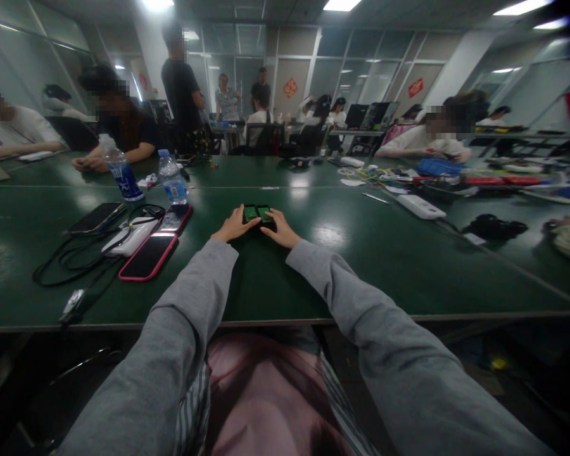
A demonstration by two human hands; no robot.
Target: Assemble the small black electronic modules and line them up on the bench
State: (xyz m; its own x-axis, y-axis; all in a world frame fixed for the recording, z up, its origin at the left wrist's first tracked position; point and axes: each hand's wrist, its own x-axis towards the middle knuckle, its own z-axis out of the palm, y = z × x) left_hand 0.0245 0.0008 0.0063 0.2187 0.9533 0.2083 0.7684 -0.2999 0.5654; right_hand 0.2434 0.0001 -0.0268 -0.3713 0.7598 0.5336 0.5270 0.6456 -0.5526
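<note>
Between my two hands, just above or on the green table, is a small black-framed circuit board (251, 213) with two green panels side by side. Whether the halves are joined or separate, I cannot tell. My left hand (235, 226) grips its left side, the thumb lying across the lower front. On the right edge, my right hand (282, 230) has its fingers behind and its thumb near the lower corner. The fingertips partly hide the frame's outer edges.
Left on the table (275, 285) lie a pink-cased phone (149, 256), another phone (175, 218), a white power bank (130, 235), cables and two water bottles (171, 177). To the right are a white power strip (420, 206) and a black bundle (496, 227). Several people sit around.
</note>
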